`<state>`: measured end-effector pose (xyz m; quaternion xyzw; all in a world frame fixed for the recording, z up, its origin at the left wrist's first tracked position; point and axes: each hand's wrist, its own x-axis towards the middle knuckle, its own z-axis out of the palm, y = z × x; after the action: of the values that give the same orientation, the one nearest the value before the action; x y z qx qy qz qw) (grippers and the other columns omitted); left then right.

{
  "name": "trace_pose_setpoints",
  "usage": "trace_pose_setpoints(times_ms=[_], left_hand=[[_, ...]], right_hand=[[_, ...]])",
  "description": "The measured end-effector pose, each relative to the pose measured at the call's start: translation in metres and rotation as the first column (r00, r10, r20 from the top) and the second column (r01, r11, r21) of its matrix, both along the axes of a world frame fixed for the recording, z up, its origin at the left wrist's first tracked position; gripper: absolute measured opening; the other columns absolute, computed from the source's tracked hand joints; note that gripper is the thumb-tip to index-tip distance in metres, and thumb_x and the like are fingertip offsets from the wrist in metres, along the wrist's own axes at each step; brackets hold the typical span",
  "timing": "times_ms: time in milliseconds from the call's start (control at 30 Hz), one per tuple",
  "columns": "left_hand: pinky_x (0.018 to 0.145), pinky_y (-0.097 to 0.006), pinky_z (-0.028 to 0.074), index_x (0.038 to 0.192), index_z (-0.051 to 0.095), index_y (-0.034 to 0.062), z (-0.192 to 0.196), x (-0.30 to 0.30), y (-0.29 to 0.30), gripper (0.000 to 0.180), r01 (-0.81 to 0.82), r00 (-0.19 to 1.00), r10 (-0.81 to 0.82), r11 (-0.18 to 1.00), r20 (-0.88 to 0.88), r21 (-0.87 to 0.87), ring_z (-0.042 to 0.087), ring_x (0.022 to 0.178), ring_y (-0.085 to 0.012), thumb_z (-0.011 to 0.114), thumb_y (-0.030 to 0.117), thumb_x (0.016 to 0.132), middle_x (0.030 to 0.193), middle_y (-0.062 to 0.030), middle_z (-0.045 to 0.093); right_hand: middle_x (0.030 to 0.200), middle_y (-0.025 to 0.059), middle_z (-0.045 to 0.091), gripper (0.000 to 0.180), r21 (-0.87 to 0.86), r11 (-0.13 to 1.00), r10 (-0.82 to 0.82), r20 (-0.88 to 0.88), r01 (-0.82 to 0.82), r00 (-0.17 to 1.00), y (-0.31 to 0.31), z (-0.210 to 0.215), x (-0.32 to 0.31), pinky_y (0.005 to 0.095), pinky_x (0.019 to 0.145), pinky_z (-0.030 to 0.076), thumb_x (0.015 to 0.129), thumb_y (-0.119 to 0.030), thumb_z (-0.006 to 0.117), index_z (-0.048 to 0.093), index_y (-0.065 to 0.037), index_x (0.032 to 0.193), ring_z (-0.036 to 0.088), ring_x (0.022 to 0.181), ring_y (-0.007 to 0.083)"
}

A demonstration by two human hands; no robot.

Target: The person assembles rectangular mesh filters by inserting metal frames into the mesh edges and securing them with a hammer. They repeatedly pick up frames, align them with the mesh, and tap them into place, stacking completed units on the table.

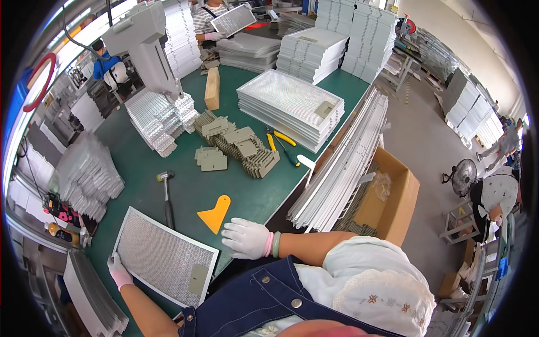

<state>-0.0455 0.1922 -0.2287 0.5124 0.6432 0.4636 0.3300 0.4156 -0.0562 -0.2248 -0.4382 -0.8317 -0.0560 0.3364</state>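
White-gloved left grip (119,272) with curled fingers, bare forearm (147,310) behind; white-gloved right grip (245,238) palm down, fingers leftward.

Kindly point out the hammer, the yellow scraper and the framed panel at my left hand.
Hammer (168,210): head view, dark grip.
Yellow scraper (215,214): head view, its middle.
Framed panel (163,253): head view, grey inner surface.

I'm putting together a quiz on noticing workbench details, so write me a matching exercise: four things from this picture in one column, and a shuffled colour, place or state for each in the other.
Things
1. Hammer
2. Scraper
3. Mesh panel
4. Cardboard box

Descriptions
A. Touched at one corner by the left hand
B. Brown and open at the top
C. Dark-handled
D. Yellow, near the right hand

Right pairs: 1-C, 2-D, 3-A, 4-B
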Motion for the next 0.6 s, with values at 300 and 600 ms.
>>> trace_pose_setpoints(times_ms=[300, 600], left_hand=[[0.102, -0.034, 0.040, 0.137, 0.044, -0.0084, -0.003, -0.004, 0.002, 0.048, -0.006, 0.999, 0.006, 1.000, 0.037, -0.004, 0.055, 0.114, -0.0244, 0.053, 0.021, 0.099, 0.128, -0.0167, 0.056], [0.102, -0.034, 0.040, 0.137, 0.044, -0.0094, -0.002, -0.004, 0.000, 0.051, -0.001, 1.000, 0.002, 1.000, -0.026, 0.023, 0.055, 0.117, -0.0254, 0.054, 0.022, 0.098, 0.131, -0.0185, 0.056]], right_hand=[[0.108, 0.0150, 0.061, 0.040, 0.023, 1.000, 0.007, -0.012, -0.006, 1.000, -0.001, 0.004, 0.000, 0.0460, 0.100, 0.042, 0.077, -0.032, 0.073, 0.061, -0.002, 0.100, 0.056, 0.106, 0.0328], [0.108, 0.0155, 0.061, 0.042, 0.051, 0.999, 0.003, -0.012, -0.002, 1.000, 0.000, 0.001, 0.000, 0.0461, 0.100, 0.043, 0.076, -0.033, 0.073, 0.061, -0.001, 0.101, 0.056, 0.106, 0.0333]])
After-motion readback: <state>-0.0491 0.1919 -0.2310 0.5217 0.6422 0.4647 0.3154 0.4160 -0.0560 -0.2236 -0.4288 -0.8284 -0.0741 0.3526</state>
